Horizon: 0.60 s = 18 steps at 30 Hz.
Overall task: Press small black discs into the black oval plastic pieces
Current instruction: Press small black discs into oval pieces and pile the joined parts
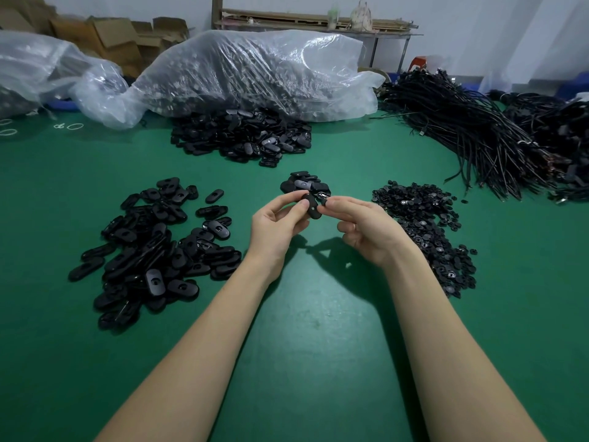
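My left hand (276, 223) pinches a black oval piece (311, 207) between thumb and fingers, holding it up over the middle of the green worktop (318, 330), tilted with one end toward me. My right hand (366, 229) comes in from the other side, its fingers curled and its fingertips (331, 204) pressed against the right edge of that same oval piece; a small black disc (324, 202) seems to sit pinched there at the fingertips, though it is too small and dark to be sure. Both hands are raised above the worktop and cast a shadow below them. Just behind my hands lies a small heap of oval pieces (304, 184). To my left spreads a big loose pile of oval pieces (153, 250), many showing a hole in the middle. To my right, near the right hand, lies a long pile of small black discs (427, 228) running toward me along the worktop. Farther back in the middle is another mound of oval pieces (242, 135), spilling out from under a large clear plastic bag (255, 71) full of dark parts. A second clear bag (35, 68) lies at the far left. At the far right are thick bundles of black cables (478, 135). Behind the bags stand brown cardboard boxes (114, 36).
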Each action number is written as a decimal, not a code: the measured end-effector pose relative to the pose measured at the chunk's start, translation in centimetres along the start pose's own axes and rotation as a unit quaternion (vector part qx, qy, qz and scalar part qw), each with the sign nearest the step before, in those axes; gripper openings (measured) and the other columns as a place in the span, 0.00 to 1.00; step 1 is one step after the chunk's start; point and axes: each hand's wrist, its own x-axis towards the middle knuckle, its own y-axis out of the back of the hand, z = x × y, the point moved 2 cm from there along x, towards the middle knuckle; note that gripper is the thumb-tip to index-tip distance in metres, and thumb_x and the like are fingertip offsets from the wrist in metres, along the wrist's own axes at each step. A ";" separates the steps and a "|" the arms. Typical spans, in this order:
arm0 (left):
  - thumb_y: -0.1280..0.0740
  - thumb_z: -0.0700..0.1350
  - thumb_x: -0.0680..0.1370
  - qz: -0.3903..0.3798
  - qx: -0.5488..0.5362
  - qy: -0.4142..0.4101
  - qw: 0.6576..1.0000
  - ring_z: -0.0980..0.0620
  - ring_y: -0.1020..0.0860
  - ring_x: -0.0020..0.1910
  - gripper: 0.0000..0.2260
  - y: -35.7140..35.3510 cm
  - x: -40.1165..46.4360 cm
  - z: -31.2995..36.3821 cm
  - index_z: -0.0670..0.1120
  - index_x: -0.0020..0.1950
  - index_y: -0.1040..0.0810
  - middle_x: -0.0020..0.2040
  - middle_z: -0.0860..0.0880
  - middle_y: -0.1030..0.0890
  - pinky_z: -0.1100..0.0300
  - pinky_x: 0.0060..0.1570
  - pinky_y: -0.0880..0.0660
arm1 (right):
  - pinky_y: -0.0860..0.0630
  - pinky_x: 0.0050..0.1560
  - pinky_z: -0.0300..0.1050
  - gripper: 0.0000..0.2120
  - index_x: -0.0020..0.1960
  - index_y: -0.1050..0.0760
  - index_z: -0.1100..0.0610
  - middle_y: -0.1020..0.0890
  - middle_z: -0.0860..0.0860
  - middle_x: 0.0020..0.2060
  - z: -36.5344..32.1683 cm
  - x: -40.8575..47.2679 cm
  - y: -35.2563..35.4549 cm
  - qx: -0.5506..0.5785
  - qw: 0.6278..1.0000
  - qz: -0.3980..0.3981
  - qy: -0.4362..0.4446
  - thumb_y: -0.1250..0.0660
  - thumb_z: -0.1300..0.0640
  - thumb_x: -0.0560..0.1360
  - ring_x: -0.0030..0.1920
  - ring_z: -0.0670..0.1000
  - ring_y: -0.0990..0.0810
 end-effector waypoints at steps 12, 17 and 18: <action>0.29 0.35 0.78 -0.001 -0.036 -0.007 0.999 0.49 0.13 0.47 0.06 0.2 0.0 0.0 0.44 0.54 0.17 0.47 0.43 0.13 0.62 0.48 0.19 | 0.35 0.25 0.33 0.06 0.50 0.18 0.52 0.17 0.50 0.42 -0.6 -0.4 -0.5 -0.121 0.988 0.043 0.084 0.26 0.60 0.76 0.26 0.43 0.28; 0.30 0.36 0.79 -0.016 -0.010 -0.020 1.000 0.47 0.14 0.49 0.06 -0.1 -0.3 0.1 0.44 0.54 0.16 0.48 0.44 0.13 0.62 0.48 0.19 | 0.32 0.25 0.32 0.11 0.50 0.25 0.52 0.19 0.48 0.37 -1.1 -0.5 -0.4 -0.182 0.975 0.063 0.109 0.23 0.59 0.75 0.25 0.40 0.26; 0.30 0.36 0.79 -0.019 -0.004 -0.022 1.000 0.47 0.14 0.49 0.07 -0.2 -0.3 0.1 0.44 0.54 0.16 0.48 0.44 0.13 0.62 0.49 0.19 | 0.32 0.25 0.32 0.12 0.50 0.26 0.52 0.19 0.47 0.36 -1.2 -0.5 -0.4 -0.192 0.973 0.066 0.113 0.23 0.58 0.75 0.25 0.40 0.26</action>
